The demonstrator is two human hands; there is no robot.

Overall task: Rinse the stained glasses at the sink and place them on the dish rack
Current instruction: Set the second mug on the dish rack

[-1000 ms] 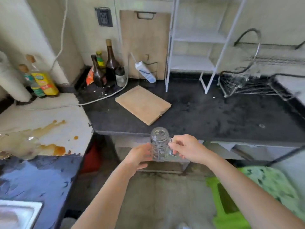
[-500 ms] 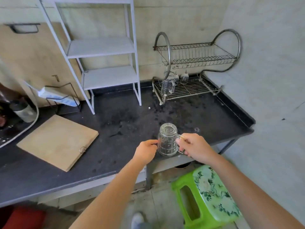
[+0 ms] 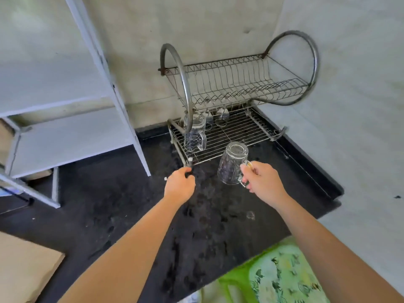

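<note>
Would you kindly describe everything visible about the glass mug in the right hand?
The glass mug is clear, patterned glass with a side handle, seemingly empty. It tilts, one round end up toward the camera. The right hand grips its handle; nothing else touches it. It hangs above the black counter, just before the dish rack.

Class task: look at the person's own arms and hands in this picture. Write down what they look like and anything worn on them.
Both arms are bare as far as the picture shows: no sleeve reaches the left forearm or the right forearm. The left hand and right hand wear no gloves. No watch, bracelet or ring shows on either, and no markings are visible.
</note>
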